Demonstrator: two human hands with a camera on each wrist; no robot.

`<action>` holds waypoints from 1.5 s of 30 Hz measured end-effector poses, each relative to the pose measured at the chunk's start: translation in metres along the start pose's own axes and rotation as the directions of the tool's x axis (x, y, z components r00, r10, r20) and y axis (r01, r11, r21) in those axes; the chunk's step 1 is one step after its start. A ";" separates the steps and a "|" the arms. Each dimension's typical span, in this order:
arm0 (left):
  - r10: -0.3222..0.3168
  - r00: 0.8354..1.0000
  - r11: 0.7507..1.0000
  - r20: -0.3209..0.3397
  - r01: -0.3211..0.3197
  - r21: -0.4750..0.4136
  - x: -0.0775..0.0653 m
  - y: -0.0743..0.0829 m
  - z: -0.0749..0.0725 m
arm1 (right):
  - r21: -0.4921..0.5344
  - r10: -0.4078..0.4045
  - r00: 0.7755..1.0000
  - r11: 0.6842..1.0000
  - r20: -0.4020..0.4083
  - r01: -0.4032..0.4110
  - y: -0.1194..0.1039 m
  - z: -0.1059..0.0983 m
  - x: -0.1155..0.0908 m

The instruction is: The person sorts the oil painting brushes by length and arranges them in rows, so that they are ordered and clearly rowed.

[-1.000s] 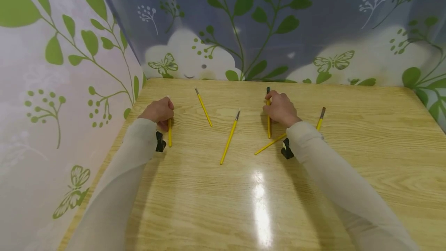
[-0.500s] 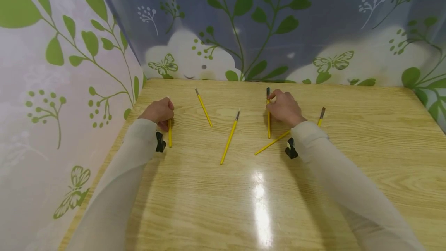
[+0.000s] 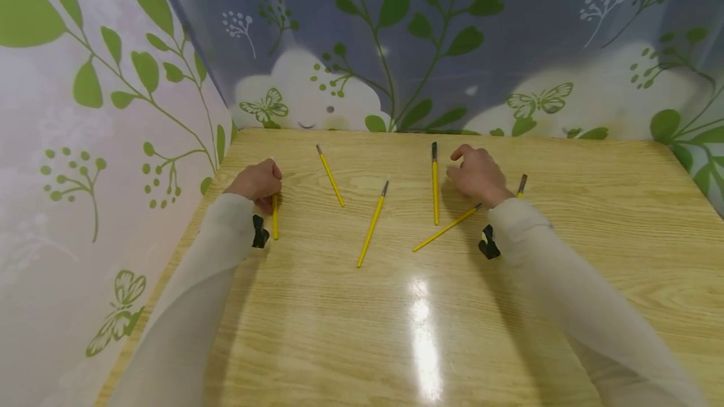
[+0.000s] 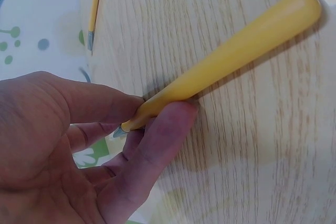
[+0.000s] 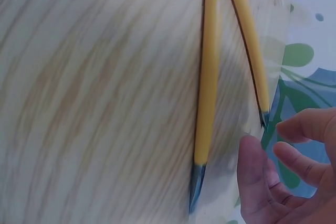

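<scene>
On the paintbrush you are pinching, the smooth handle is showing a soft gloss and the ferrule is looking metallic. Your cloth sleeves are appearing matt, while the wood-grained tabletop is throwing back a glossy streak of light.

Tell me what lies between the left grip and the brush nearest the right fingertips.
The head view shows a back brush and a front brush, both yellow-handled, lying apart between the left grip and that dark-tipped brush.

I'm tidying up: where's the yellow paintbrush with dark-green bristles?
In the head view, that yellow paintbrush lies right of centre on the wood-grained table, just left of the right hand.
</scene>
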State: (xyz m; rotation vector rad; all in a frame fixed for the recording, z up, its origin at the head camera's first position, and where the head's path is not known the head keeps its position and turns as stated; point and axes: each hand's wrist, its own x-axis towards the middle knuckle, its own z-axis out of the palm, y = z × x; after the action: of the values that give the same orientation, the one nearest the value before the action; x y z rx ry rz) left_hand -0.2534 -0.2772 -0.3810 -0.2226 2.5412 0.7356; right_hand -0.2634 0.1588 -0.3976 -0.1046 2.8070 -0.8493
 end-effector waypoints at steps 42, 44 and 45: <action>0.026 1.000 0.999 -0.008 -0.026 0.040 -0.004 0.002 0.000 | -0.127 0.031 0.999 0.991 -0.005 -0.032 0.064 -0.044 -0.040; 0.024 1.000 0.999 -0.005 -0.024 0.038 -0.004 0.001 0.000 | -0.135 0.028 1.000 0.990 -0.009 -0.029 0.067 -0.044 -0.042; 0.022 1.000 0.999 -0.004 -0.022 0.039 -0.004 0.001 0.000 | -0.139 0.027 1.000 0.990 -0.009 -0.028 0.068 -0.045 -0.043</action>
State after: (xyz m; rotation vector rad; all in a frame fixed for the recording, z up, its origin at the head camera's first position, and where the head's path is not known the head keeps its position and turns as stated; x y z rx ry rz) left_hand -0.2498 -0.2759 -0.3786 -0.1839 2.5635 0.6939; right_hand -0.2321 0.2448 -0.3915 -0.0844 2.8656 -0.6485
